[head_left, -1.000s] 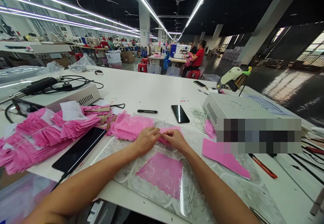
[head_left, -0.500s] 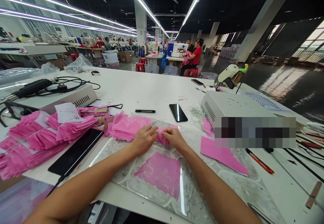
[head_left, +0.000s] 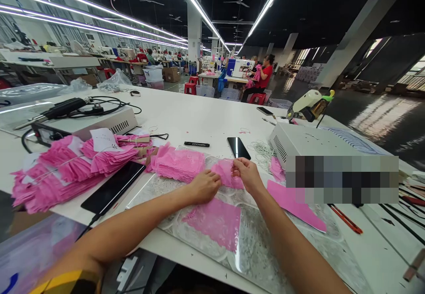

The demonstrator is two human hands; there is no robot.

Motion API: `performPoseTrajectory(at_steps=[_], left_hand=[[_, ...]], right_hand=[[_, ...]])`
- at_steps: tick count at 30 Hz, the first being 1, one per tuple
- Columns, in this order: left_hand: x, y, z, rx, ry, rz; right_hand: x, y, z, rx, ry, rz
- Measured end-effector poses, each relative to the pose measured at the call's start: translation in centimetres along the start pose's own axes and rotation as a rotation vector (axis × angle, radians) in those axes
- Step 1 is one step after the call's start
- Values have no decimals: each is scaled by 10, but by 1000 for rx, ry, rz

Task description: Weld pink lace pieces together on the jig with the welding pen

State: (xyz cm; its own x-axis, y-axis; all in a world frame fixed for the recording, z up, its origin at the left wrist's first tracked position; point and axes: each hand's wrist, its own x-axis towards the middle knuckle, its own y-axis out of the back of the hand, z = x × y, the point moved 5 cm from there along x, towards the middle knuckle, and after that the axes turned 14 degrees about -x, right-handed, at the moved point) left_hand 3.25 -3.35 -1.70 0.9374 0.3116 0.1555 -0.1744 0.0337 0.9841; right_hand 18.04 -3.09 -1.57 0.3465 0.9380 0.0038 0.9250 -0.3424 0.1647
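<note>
A pink lace fabric piece (head_left: pixel 223 172) spans the gap between my two hands. With fingers curled together, my left hand (head_left: pixel 205 187) holds its left edge low over the marbled board (head_left: pixel 255 227). My right hand (head_left: pixel 248 175) pinches its right edge between thumb and fingers, slightly raised. Left of them lies a stack of pink lace pieces (head_left: pixel 179 163). Nearer to me, a single pink lace panel (head_left: pixel 217 225) rests flat on the board, below my left wrist. A solid pink cut piece (head_left: pixel 295 205) lies to the right of my right forearm.
Tied pink bundles (head_left: pixel 73 165) and a black tablet (head_left: pixel 114 185) lie left. A marker (head_left: pixel 197 144) and phone (head_left: pixel 238 148) are beyond my hands. Metal boxes (head_left: pixel 305 141) (head_left: pixel 96 121) flank the table. A red cutter (head_left: pixel 345 218) lies right. A person (head_left: pixel 264 77) sits at a sewing machine farther off.
My right hand has moved right and up, drawing the lace piece out wider between my hands. My left hand stays near the board. The view has shifted slightly, moving the scene right.
</note>
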Motion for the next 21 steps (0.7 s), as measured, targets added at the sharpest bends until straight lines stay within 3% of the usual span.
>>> performPoseTrajectory(at_steps=[6, 13, 17, 21], left_hand=[[6, 2, 4, -32, 168, 49], [46, 1, 46, -44, 294, 152], [68, -13, 66, -46, 238, 168], [65, -22, 79, -47, 76, 123]], right_hand=[[-24, 40, -20, 33, 85, 223], [-72, 70, -12, 40, 107, 434], [-105, 95, 10, -15, 24, 512], [-143, 123, 33, -116, -92, 540]])
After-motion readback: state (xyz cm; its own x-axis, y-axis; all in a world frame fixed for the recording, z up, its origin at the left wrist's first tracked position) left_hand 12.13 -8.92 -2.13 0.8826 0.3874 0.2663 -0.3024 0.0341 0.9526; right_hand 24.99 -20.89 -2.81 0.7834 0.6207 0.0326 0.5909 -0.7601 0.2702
